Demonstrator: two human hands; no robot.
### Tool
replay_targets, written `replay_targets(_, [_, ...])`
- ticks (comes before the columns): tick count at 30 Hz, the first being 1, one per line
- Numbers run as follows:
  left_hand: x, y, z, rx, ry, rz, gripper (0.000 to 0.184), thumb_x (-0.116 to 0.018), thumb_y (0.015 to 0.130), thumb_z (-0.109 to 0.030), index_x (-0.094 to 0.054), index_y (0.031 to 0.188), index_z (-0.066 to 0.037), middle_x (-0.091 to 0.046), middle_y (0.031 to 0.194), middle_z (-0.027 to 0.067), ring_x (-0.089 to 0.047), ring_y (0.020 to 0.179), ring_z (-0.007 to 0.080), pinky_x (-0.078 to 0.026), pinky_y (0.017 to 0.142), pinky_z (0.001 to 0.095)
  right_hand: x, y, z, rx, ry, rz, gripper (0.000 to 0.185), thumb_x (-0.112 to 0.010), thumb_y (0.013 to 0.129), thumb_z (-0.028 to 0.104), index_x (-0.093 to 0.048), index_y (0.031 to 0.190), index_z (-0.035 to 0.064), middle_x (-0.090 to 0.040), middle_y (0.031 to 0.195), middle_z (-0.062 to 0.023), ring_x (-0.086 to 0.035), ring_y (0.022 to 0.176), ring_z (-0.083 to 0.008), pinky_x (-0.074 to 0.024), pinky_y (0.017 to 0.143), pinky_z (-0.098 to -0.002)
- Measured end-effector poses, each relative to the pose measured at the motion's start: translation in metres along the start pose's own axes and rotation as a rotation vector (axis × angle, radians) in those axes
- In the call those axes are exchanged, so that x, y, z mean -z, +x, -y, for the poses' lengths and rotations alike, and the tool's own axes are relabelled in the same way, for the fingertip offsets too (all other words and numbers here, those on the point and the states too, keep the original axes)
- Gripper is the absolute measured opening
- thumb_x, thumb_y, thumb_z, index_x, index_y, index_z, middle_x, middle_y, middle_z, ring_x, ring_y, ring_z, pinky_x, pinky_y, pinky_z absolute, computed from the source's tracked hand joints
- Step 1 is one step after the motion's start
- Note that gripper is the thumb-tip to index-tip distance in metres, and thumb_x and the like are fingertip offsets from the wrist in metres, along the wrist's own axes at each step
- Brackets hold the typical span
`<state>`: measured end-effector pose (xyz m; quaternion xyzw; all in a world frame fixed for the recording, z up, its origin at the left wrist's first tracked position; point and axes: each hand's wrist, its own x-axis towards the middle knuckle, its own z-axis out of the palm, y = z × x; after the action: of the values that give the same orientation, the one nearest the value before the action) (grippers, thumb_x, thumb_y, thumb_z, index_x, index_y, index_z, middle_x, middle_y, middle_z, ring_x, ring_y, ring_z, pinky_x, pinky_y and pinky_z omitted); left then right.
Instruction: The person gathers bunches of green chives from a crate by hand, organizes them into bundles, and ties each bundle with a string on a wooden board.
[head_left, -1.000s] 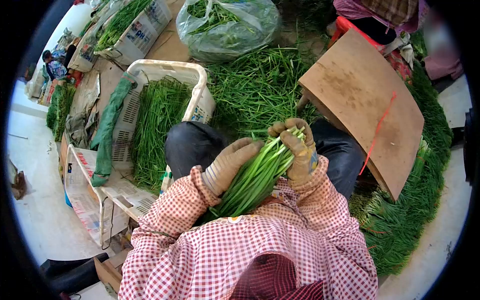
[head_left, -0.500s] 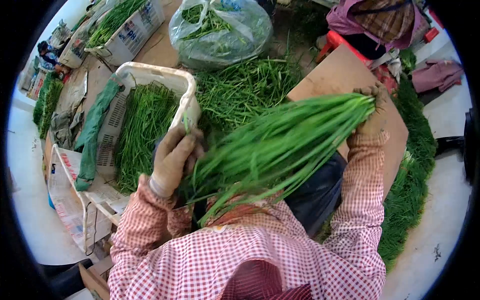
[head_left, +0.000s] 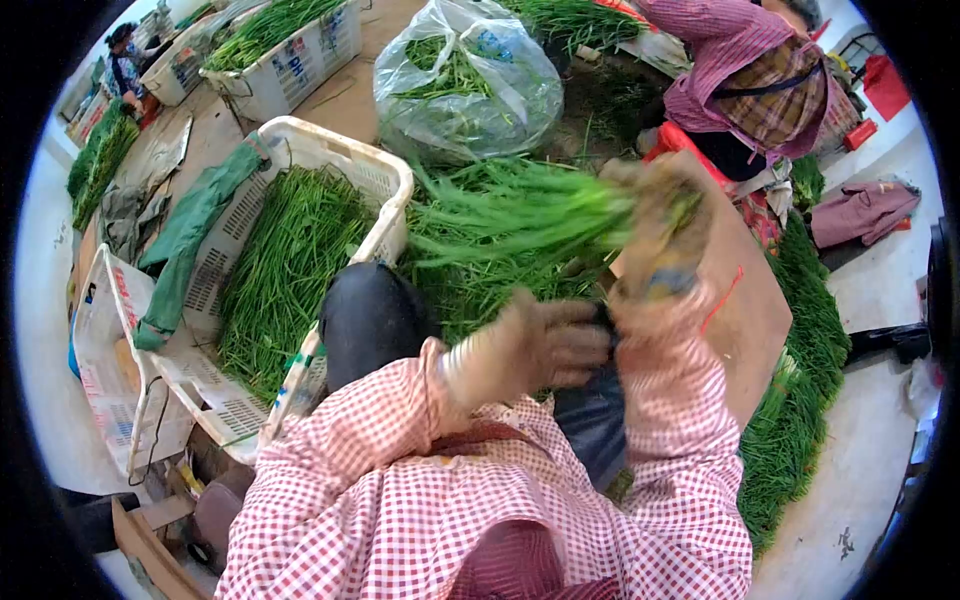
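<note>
My right hand, gloved and blurred by motion, is closed around the pale ends of a bunch of chives. The long green leaves trail left over a heap of loose greens on the floor. My left hand, also gloved and smeared, is lower down in front of my body. Its fingers stretch to the right, apart from the bunch, with nothing visible in them. A brown board lies beneath and beside my right forearm, with a thin red strip on it.
A white crate of chives stands at my left, a green cloth over its side. Beyond the heap sits a clear plastic bag of greens. Laid chives line the right. One person is ahead right, another far left.
My right hand has swung the bunch leftward and away from me, over the heap. My left hand has dropped from beside the crate to the middle, in front of my body. The view has shifted slightly.
</note>
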<state>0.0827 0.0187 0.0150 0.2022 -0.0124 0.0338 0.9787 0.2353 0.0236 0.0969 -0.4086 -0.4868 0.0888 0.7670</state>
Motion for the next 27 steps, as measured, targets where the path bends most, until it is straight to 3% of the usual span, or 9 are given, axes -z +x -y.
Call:
replay_targets(4, [0.045,0.0,-0.003,-0.389,-0.449,0.255,0.113,-0.048,0.067,-0.084,-0.029,0.142,-0.002,-0.046,0.133,0.0237,-0.046,0.124,0.0345,-0.037,0.104,0.0502,-0.028,-0.073,0.001,0.236,0.092,0.312,0.025,-0.064,0.084,0.031,-0.063,0.096,0.0083,-0.063,0.085,-0.0083,-0.062,0.079,-0.0242,-0.0522,0.081,-0.043])
replay_targets(5, [0.009,-0.02,-0.021,-0.284,-0.289,-0.016,0.111,-0.045,0.071,-0.083,-0.03,0.141,0.002,-0.047,0.132,0.026,-0.047,0.123,0.0363,-0.034,0.107,0.0516,-0.035,-0.086,0.006,0.319,0.081,0.412,0.027,-0.063,0.082,0.033,-0.063,0.092,0.0078,-0.062,0.083,-0.0079,-0.062,0.076,-0.0243,-0.0523,0.079,-0.042])
replay_targets(6, [-0.015,-0.023,-0.02,-0.314,-0.418,-0.081,0.102,-0.063,0.075,-0.067,-0.031,0.138,0.006,-0.056,0.113,0.0188,-0.058,0.104,0.0294,-0.049,0.094,0.0435,-0.042,-0.097,0.009,0.407,0.071,0.512,0.03,-0.063,0.08,0.036,-0.063,0.087,0.0074,-0.061,0.081,-0.0075,-0.061,0.074,-0.0245,-0.0523,0.078,-0.0411])
replay_targets(10, [0.022,-0.039,-0.027,-0.338,-0.439,-0.096,0.065,-0.066,0.083,-0.022,-0.038,0.134,0.005,-0.06,0.107,0.0159,-0.062,0.091,0.024,-0.054,0.081,0.0359,-0.046,-0.134,0.013,0.546,-0.009,0.854,0.029,-0.063,0.078,0.036,-0.063,0.088,0.009,-0.06,0.08,-0.0055,-0.059,0.072,-0.0226,-0.0509,0.07,-0.0385])
replay_targets(17, [0.011,-0.027,-0.061,-0.599,0.069,-0.438,0.036,-0.064,0.075,-0.007,-0.057,0.109,0.0,-0.062,0.081,0.009,-0.062,0.067,0.02,-0.055,0.064,0.0323,-0.041,-0.12,0.037,0.465,-0.063,0.93,0.03,-0.072,0.073,0.032,-0.062,0.093,0.0126,-0.055,0.063,-0.0017,-0.054,0.054,-0.0235,-0.0424,0.052,-0.0382])
replay_targets(21, [0.018,-0.03,-0.097,-0.65,0.337,-0.49,0.047,-0.067,0.072,-0.007,-0.054,0.116,-0.003,-0.063,0.093,0.0076,-0.061,0.072,0.0181,-0.053,0.065,0.0335,-0.013,-0.149,0.031,0.256,-0.201,1.034,0.029,-0.069,0.079,0.035,-0.062,0.095,0.0122,-0.058,0.064,-0.0034,-0.059,0.058,-0.0257,-0.0471,0.056,-0.0392])
replay_targets(23, [0.011,-0.032,-0.107,-0.691,0.338,-0.506,0.043,-0.067,0.072,-0.008,-0.057,0.113,-0.001,-0.064,0.088,0.0088,-0.062,0.073,0.0198,-0.054,0.067,0.0343,0.011,-0.153,0.021,-0.433,-0.46,1.402,0.028,-0.065,0.083,0.031,-0.064,0.101,0.0098,-0.065,0.076,-0.0097,-0.064,0.072,-0.0321,-0.0524,0.069,-0.0421])
replay_targets(25, [0.004,-0.034,-0.11,-0.693,0.39,-0.441,0.044,-0.066,0.072,-0.009,-0.056,0.114,-0.001,-0.064,0.089,0.0093,-0.063,0.075,0.0211,-0.055,0.072,0.0357,0.052,-0.157,0.002,-0.384,-0.909,1.433,0.03,-0.062,0.086,0.026,-0.063,0.109,0.007,-0.067,0.093,-0.0155,-0.064,0.088,-0.0334,-0.0522,0.081,-0.0417])
replay_targets(27, [0.002,-0.029,-0.102,-0.728,0.385,-0.466,0.042,-0.065,0.072,-0.01,-0.057,0.113,0.0,-0.064,0.089,0.0094,-0.064,0.078,0.0217,-0.056,0.074,0.0368,0.077,-0.136,-0.015,-0.487,-0.654,1.288,0.032,-0.06,0.088,0.024,-0.06,0.114,0.0067,-0.066,0.101,-0.0147,-0.063,0.096,-0.0308,-0.0511,0.084,-0.0403])
